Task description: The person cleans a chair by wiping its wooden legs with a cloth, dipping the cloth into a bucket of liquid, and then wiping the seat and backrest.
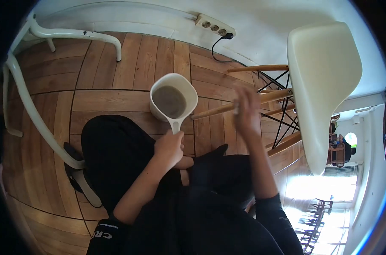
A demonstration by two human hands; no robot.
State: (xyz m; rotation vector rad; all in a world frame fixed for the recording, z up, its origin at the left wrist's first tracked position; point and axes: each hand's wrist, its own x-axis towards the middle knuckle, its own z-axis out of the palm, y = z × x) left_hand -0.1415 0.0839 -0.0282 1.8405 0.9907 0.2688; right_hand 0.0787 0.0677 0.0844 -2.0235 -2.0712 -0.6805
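We look straight down on a floor (116,80) of warm wooden boards that meets a white wall (252,17) at the top, where a white power strip (214,26) lies with one black cable (218,44) plugged into it.

Out in front of our knees is a white jug (192,97), round-mouthed, with a long straight handle (176,124) pointing back towards us. It holds a murky grey-brown liquid (169,101) that fills it part way. Our left hand (169,148) has its fingers wrapped tight round the lower end of the handle. We cannot tell whether the jug's base rests on the boards or hangs just above them.

Our right hand (246,112) is raised just right of the jug and smeared by motion. A pale patch shows at its fingertips, but we cannot tell how far the fingers are closed or whether they grip anything.

Directly behind that hand a wooden leg (214,111) slants across, its lower end reaching close to the jug. It belongs to a white shell chair (322,85) on the right, braced with black wire. A white tubular frame (31,110) curves down the left side, and a black shoe (76,170) lies beside its foot, next to our dark-trousered knee (112,157).
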